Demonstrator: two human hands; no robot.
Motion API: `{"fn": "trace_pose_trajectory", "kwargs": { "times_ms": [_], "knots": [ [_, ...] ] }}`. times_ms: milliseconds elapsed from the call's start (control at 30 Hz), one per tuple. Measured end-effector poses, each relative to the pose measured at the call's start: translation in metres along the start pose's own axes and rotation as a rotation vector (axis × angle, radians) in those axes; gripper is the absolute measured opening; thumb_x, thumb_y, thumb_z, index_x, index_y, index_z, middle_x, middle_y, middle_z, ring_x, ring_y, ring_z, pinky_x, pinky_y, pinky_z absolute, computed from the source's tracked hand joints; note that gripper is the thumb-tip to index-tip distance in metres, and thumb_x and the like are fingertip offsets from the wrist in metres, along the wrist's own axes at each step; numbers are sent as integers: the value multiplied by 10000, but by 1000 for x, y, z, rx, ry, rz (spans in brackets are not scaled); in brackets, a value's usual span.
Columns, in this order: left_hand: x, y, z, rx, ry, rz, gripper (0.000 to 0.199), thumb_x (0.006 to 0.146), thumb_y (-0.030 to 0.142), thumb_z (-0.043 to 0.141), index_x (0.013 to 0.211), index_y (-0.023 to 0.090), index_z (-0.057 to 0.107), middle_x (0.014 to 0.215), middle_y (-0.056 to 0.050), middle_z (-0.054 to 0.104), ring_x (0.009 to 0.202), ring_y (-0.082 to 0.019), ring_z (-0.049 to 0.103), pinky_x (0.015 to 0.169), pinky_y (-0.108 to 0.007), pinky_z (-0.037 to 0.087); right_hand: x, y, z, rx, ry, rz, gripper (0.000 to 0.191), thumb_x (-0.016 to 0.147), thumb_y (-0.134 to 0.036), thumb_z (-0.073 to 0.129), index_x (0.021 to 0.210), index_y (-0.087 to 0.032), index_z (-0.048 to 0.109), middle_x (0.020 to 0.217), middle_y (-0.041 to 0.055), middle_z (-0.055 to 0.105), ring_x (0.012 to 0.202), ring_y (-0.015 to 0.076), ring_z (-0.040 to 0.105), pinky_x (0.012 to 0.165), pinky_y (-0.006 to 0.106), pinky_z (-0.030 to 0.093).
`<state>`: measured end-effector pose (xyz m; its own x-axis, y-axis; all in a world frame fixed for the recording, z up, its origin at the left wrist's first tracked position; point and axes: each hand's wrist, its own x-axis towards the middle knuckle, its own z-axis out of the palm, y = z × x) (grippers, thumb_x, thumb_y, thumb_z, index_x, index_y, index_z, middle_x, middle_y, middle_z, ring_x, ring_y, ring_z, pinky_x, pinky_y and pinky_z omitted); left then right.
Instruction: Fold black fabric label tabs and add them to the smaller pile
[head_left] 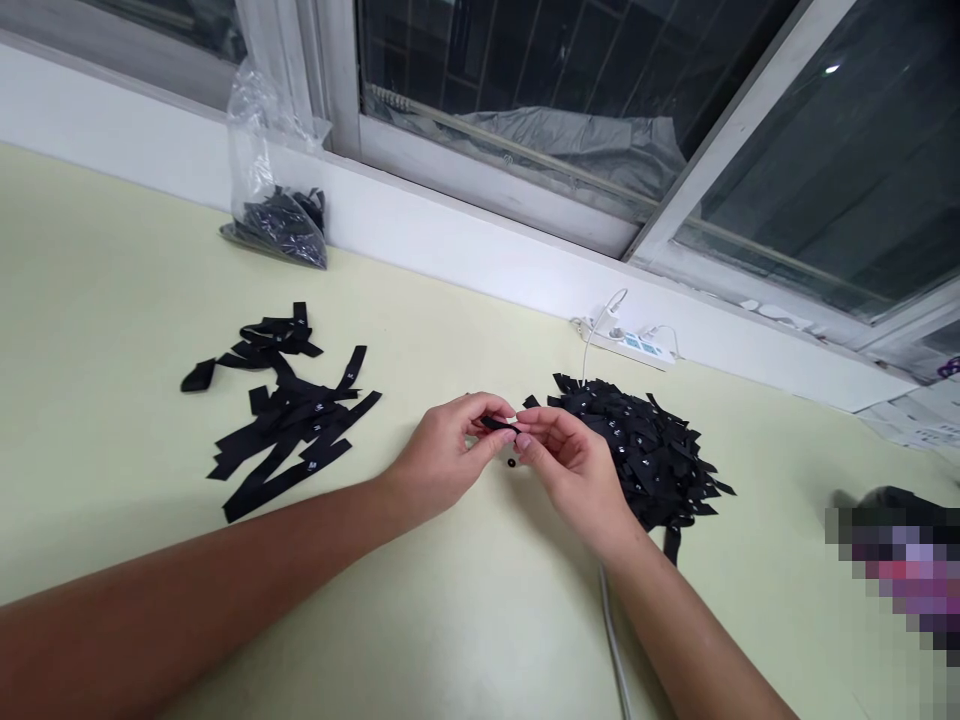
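Observation:
Between my two hands, above the middle of the pale green table point(450, 640), is a small black strip point(499, 425). My left hand point(450, 450) pinches it between thumb and fingers. The fingertips of my right hand point(574, 465) are pressed together at the strip's right end. Just below the fingertips lies a small dark round piece point(511, 463). To the left, several black strips with white marks point(300, 420) are spread loosely. A dense pile of similar black strips point(645, 450) sits right beside and behind my right hand.
A clear plastic bag point(277, 220) with black pieces stands against the white ledge at the back left. A white power strip point(630, 343) with cables lies by the ledge. One grey cable point(615, 640) runs under my right forearm. A pixelated patch covers the right edge.

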<state>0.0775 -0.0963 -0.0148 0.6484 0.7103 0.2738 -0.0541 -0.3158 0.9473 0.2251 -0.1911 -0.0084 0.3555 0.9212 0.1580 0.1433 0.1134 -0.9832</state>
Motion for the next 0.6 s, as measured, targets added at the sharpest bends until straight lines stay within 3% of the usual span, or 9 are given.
{"fn": "trace_pose_trajectory", "kwargs": {
  "times_ms": [100,300,433,600],
  "knots": [
    [1,1,0,50,3,-14,95,913,261,649,956,208,715,994,-27,727,906,-166,673,796,-300,528,1,-2,-1,6,30,14,250,803,-377,798,987,-229,718,981,59,749,913,202,698,808,356,581],
    [6,-7,-2,-111,5,-114,158,890,330,674,950,185,689,907,-22,703,781,-145,642,741,-294,508,2,-9,-8,56,79,158,304,782,-435,788,983,-212,738,963,54,742,810,195,699,737,350,589],
    [8,-7,-2,-166,-6,-153,191,868,348,696,953,177,695,891,-23,697,743,-132,612,709,-286,489,3,-9,-10,70,119,170,314,782,-439,764,983,-200,726,992,64,728,809,208,705,717,357,583],
    [8,-2,-1,-244,52,-145,172,830,316,727,898,162,691,821,-16,679,732,-126,604,697,-272,490,5,-3,-14,-179,190,119,293,853,-404,653,1054,-192,680,1005,84,708,744,192,669,577,307,495]
  ]
}}
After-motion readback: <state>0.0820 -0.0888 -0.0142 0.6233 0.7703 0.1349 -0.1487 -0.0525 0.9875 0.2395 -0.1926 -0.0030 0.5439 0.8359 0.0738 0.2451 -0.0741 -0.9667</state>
